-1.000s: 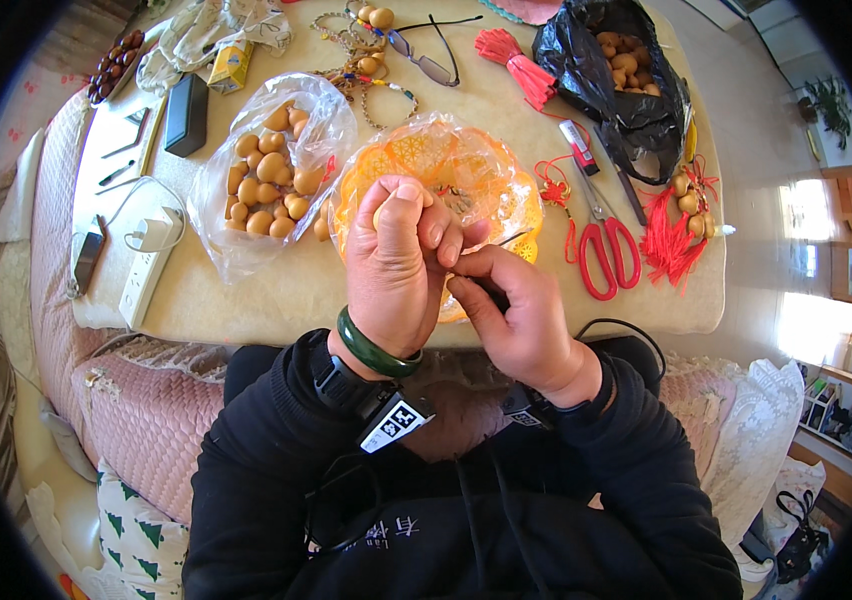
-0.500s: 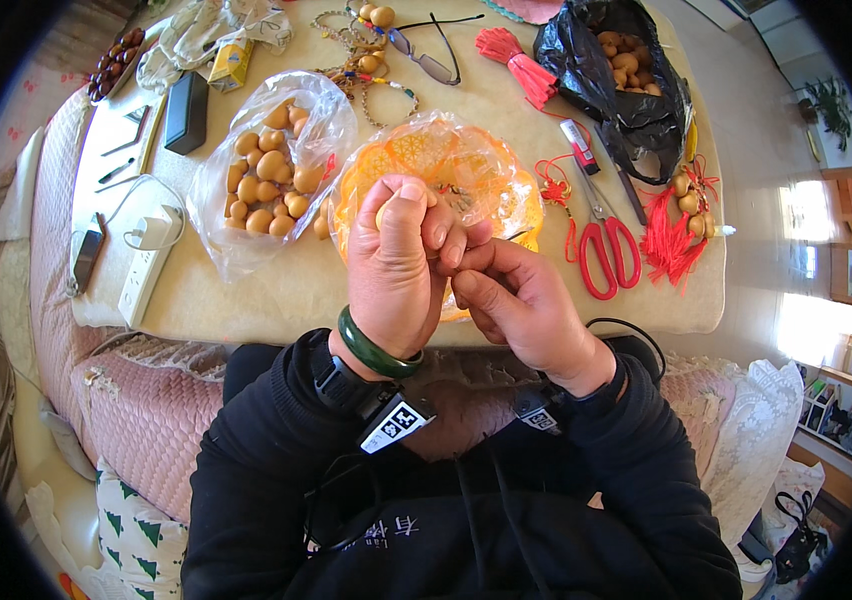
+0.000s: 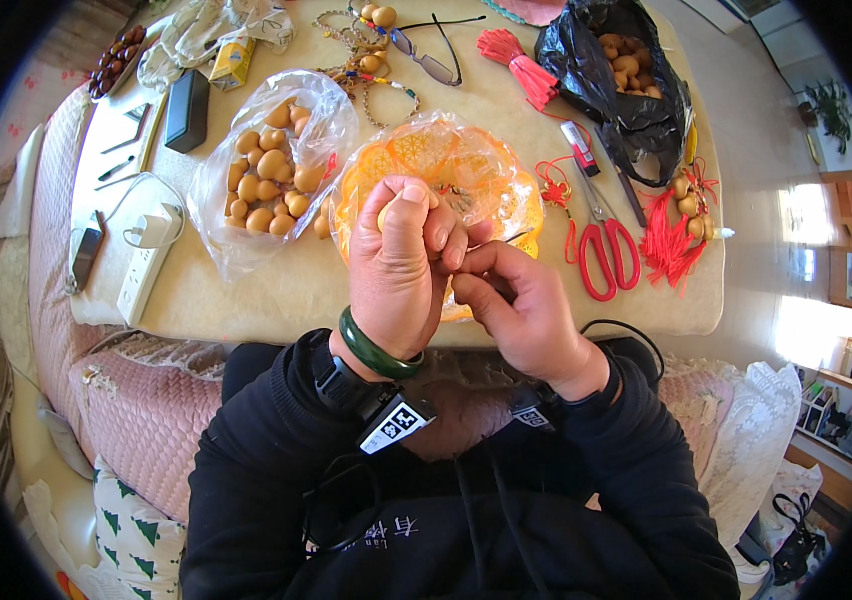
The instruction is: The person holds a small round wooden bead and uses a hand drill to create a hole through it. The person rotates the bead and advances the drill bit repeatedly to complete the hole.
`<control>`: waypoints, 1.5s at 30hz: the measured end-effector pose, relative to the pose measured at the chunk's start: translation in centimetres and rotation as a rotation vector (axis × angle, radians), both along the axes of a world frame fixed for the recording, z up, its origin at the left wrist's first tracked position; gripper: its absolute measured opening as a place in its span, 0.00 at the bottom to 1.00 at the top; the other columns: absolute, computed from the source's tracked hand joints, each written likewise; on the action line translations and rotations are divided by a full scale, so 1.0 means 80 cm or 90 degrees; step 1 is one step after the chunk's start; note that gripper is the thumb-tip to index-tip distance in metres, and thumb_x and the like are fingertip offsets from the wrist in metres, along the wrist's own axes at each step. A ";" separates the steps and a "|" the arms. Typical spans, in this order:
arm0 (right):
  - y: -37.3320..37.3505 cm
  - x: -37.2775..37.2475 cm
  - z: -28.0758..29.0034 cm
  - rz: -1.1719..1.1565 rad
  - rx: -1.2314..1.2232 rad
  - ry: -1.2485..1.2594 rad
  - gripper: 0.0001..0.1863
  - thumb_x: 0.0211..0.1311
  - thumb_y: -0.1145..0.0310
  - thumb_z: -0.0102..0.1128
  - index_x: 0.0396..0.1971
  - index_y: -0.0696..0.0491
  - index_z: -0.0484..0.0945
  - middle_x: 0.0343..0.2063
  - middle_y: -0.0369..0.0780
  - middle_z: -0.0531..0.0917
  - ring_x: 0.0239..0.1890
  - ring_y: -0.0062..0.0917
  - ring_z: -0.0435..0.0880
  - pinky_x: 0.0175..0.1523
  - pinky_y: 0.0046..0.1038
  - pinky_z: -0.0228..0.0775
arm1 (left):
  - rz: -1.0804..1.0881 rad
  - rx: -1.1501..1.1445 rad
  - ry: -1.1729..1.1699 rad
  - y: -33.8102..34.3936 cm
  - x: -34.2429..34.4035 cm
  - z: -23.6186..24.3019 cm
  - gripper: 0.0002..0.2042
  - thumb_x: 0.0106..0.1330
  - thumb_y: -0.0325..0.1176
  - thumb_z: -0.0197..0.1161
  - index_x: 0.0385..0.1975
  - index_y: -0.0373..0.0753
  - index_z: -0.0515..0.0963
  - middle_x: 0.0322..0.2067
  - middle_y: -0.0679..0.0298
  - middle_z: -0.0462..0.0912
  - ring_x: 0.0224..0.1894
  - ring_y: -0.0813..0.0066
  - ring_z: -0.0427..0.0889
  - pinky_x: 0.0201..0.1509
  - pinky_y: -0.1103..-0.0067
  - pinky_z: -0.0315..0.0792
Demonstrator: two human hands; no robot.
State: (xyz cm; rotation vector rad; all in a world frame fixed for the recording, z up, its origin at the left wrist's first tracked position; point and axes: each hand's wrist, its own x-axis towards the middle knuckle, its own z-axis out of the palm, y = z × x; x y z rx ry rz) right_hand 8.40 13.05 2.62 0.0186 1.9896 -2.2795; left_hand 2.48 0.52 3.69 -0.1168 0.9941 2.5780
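My left hand [image 3: 398, 265], with a green bangle at its wrist, is curled closed around a small tan gourd [image 3: 382, 216]. Only slivers of the gourd show past the thumb and fingers. My right hand [image 3: 524, 312] meets it fingertip to fingertip, thumb and forefinger pinched together. What they pinch is too small and hidden to name; a thin dark tip [image 3: 519, 237] shows just beyond the knuckles. Beneath both hands lies an orange patterned basket [image 3: 366, 182] lined with clear plastic, with small bits inside.
Left of the basket, a clear bag [image 3: 214, 215] holds several gourds. Red scissors [image 3: 598, 262], a box cutter [image 3: 579, 146] and red tassels [image 3: 668, 235] lie at the right. A black bag [image 3: 576, 45] of gourds, glasses [image 3: 436, 62] and a power strip [image 3: 143, 275] are also on the table.
My right fingers have shifted very slightly, the thumb and forefinger a little farther apart at the knuckles. The left hand keeps its grip and place.
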 end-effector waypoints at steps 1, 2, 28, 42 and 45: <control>-0.006 -0.004 -0.004 -0.024 0.080 0.125 0.08 0.71 0.70 0.57 0.43 0.58 0.76 0.20 0.29 0.72 0.18 0.09 0.64 0.22 0.15 0.53 | 0.003 -0.001 0.000 0.000 0.000 0.000 0.10 0.73 0.40 0.54 0.29 0.46 0.67 0.21 0.74 0.64 0.23 0.83 0.65 0.46 0.72 0.75; -0.003 -0.002 -0.003 -0.005 0.128 0.142 0.08 0.71 0.69 0.57 0.43 0.57 0.76 0.19 0.29 0.71 0.17 0.09 0.63 0.21 0.15 0.51 | 0.003 -0.003 -0.001 0.000 0.000 0.000 0.10 0.73 0.40 0.54 0.29 0.46 0.67 0.21 0.74 0.64 0.23 0.83 0.65 0.46 0.72 0.75; 0.014 0.001 -0.005 0.083 -0.278 -0.192 0.06 0.68 0.73 0.60 0.41 0.57 0.75 0.26 0.32 0.78 0.26 0.16 0.76 0.31 0.20 0.70 | -0.017 0.036 0.000 -0.002 -0.001 -0.002 0.09 0.73 0.39 0.54 0.30 0.47 0.67 0.22 0.75 0.64 0.24 0.83 0.65 0.48 0.72 0.74; 0.008 0.001 0.001 0.037 -0.081 -0.092 0.06 0.69 0.72 0.59 0.41 0.58 0.75 0.28 0.33 0.78 0.31 0.11 0.74 0.36 0.16 0.69 | 0.000 0.019 0.019 0.000 0.002 0.000 0.09 0.73 0.39 0.54 0.30 0.47 0.67 0.22 0.75 0.64 0.24 0.83 0.65 0.46 0.72 0.75; -0.006 0.003 -0.002 -0.027 0.058 0.062 0.07 0.70 0.68 0.58 0.40 0.56 0.75 0.26 0.31 0.76 0.27 0.10 0.72 0.31 0.14 0.63 | 0.001 0.016 0.018 0.000 0.002 0.000 0.09 0.73 0.39 0.54 0.30 0.47 0.67 0.22 0.75 0.65 0.24 0.83 0.66 0.46 0.72 0.75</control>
